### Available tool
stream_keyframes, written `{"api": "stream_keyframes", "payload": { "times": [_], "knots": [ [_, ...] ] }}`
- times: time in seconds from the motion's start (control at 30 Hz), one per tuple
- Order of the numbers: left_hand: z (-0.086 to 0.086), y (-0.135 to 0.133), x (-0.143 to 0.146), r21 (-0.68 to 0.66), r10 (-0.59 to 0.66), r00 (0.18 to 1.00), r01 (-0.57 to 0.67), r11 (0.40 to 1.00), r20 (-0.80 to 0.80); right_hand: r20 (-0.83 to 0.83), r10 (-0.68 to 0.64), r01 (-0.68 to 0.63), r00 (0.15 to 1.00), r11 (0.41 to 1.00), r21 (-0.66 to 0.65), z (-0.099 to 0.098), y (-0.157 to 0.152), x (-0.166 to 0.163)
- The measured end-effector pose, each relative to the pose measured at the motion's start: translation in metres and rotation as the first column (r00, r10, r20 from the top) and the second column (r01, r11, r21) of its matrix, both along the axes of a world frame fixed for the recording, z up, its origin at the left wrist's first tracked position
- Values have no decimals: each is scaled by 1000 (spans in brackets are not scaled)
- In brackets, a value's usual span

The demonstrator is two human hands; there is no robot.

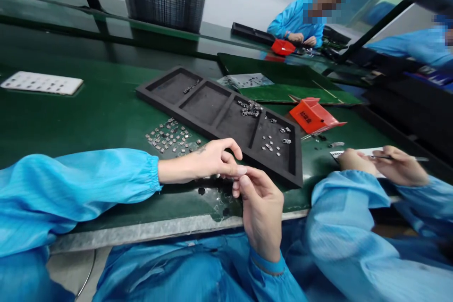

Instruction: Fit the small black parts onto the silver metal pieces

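Note:
My left hand [214, 160] reaches in from the left, its thumb and fingers meeting the fingertips of my right hand [262, 200] close to the table's front edge. Both hands are pinched together; whatever small piece lies between the fingertips is hidden. Just beyond them is a black foam tray [215, 127] with several compartments. Small metal parts [251, 108] are heaped in one compartment, and loose small pieces [272, 144] lie in the rightmost one. Left of the tray, many small metal pieces [171, 137] are spread on the table. Clear film scraps [219, 203] lie beneath my hands.
A red paper box [313, 115] stands behind the tray's right end. At far left lies a white plate of parts [42, 83]. A co-worker's hands [399, 165] work at the right with a thin tool over a white sheet. Another person [300, 19] sits across.

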State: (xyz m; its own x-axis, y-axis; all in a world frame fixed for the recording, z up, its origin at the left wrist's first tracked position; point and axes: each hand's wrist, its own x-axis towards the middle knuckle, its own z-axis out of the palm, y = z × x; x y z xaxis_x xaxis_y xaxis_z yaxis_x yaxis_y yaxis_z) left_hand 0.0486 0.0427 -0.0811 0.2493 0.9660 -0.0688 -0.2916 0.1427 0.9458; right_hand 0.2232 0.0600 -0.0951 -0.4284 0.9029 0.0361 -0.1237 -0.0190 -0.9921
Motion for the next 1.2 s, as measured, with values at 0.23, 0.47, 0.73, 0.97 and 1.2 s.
{"api": "stream_keyframes", "payload": {
  "times": [0.23, 0.47, 0.73, 0.97, 1.2],
  "knots": [
    [-3, 2, 5, -12, 3, 1000, -3, 1000, 9, -64, 39, -47, 997, 990, -131, 6, 4, -1],
    [24, -5, -16, 589, 292, 751, 156, 793, -592, -136, 32, -76, 990, 941, -329, 10, 10, 2],
    [33, -13, -17, 556, 287, 551, 414, 721, -783, -45, 16, -28, 999, 960, -280, 8, 11, 6],
    [45, -15, -15, 411, 209, 428, 461, 787, -879, -7, 32, -32, 999, 968, -249, 6, 10, 6],
    [45, -16, -14, 396, 199, 420, 461, 794, -886, 2, 27, -26, 1000, 966, -259, 11, 9, 4]
  ]
}}
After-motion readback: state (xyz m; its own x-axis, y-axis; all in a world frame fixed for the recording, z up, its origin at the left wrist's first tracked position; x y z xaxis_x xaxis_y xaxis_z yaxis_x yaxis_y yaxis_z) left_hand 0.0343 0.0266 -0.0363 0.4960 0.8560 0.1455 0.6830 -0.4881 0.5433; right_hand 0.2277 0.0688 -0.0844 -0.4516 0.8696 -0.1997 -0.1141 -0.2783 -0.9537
